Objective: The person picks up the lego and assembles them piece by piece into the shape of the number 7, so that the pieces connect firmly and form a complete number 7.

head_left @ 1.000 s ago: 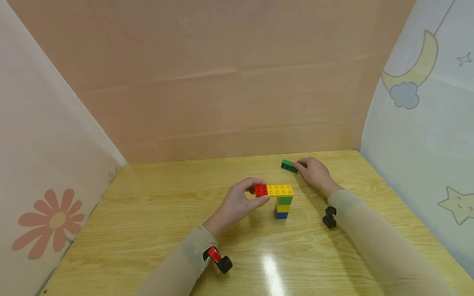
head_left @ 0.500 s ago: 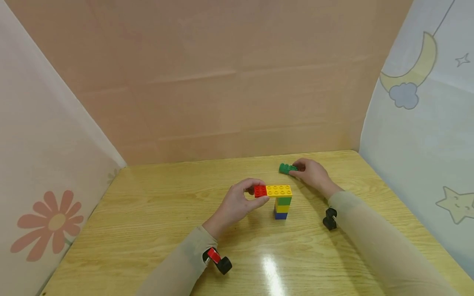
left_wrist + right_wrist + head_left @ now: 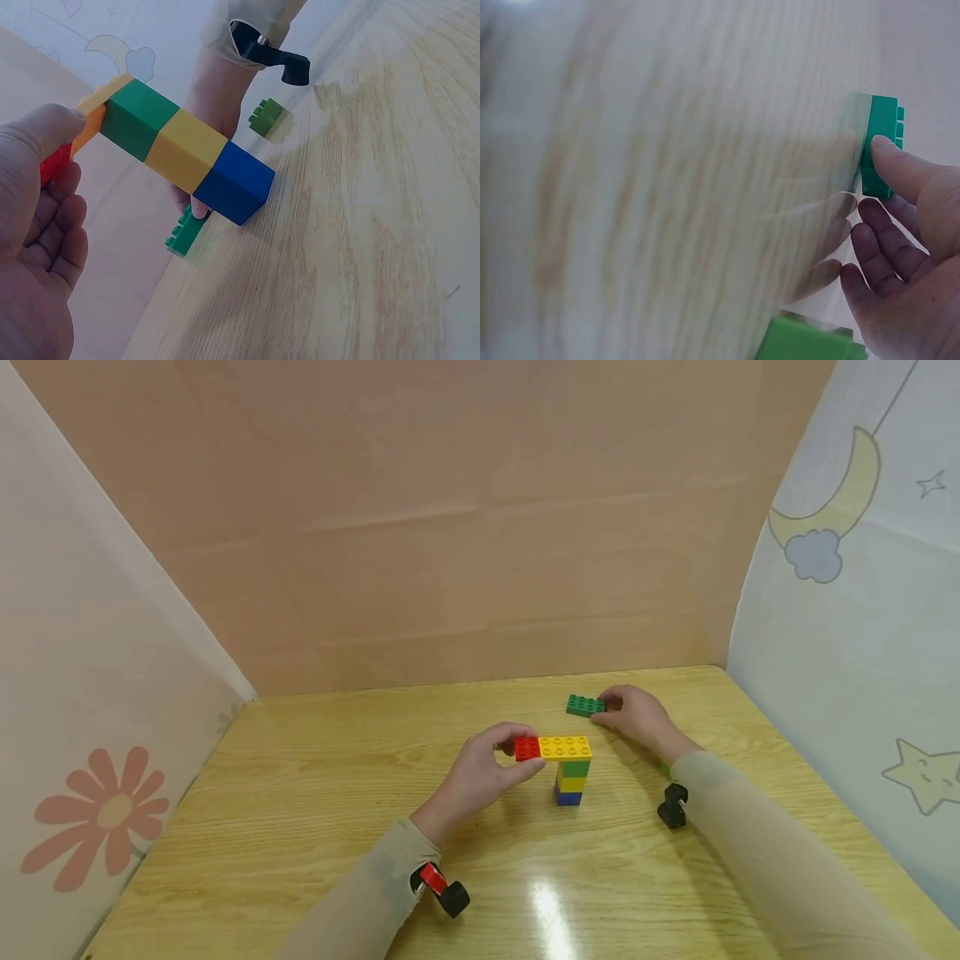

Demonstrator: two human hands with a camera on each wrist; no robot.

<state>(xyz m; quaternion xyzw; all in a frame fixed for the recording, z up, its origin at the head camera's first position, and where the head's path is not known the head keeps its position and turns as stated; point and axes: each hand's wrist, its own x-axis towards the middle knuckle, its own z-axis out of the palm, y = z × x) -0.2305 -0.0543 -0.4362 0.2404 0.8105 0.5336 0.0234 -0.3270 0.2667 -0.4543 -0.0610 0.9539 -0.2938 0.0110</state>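
My left hand (image 3: 483,772) pinches the red brick (image 3: 527,747) at the left end of a joined build. A long yellow brick (image 3: 566,747) runs right from the red one, over a column of green, yellow and blue bricks (image 3: 187,150). Whether the blue bottom brick (image 3: 568,798) touches the table I cannot tell. Behind the build, my right hand (image 3: 636,714) pinches the right end of a dark green brick (image 3: 583,706) low at the table, studs upward. In the right wrist view the thumb lies on this green brick (image 3: 879,142); its other fingers are partly hidden.
A light green brick (image 3: 265,116) stands on the table by the right wrist, mostly hidden by the sleeve in the head view. The wooden table (image 3: 315,793) is bounded by a plain back wall (image 3: 480,568) and patterned side sheets (image 3: 840,635).
My right hand has turned the dark green brick from its side to studs up and drawn it slightly nearer. The left hand and the build have hardly moved.
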